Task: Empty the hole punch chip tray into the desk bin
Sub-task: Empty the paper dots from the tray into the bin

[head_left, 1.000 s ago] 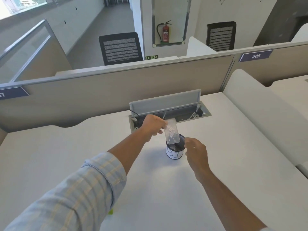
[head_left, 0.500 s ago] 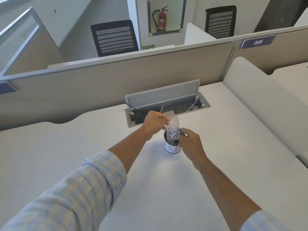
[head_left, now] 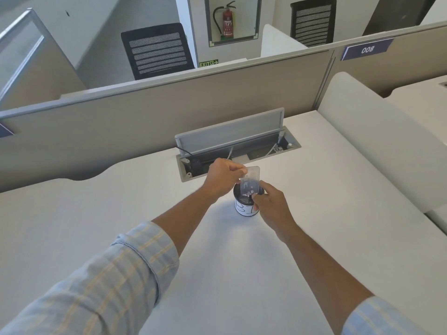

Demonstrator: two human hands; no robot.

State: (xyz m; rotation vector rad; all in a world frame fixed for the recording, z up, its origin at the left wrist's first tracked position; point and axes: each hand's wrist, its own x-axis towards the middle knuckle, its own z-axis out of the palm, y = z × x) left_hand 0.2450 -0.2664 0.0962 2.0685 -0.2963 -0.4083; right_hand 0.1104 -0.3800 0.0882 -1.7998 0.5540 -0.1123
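Holding the clear chip tray point(head_left: 251, 180) by its upper end, the left hand point(head_left: 223, 178) pinches it with its long axis steeply tilted, lower end down. The desk bin point(head_left: 245, 206) stands directly beneath those fingers, tray mouth over its rim. The right hand point(head_left: 268, 201) is nearer the bin, its fingers closed around the rim and touching the tray's lower end. Chips remain inside.

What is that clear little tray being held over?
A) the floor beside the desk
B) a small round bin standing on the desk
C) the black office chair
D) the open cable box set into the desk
B. The left hand tips the clear chip tray above the dark mouth of the small round desk bin, which the right hand touches at its rim.
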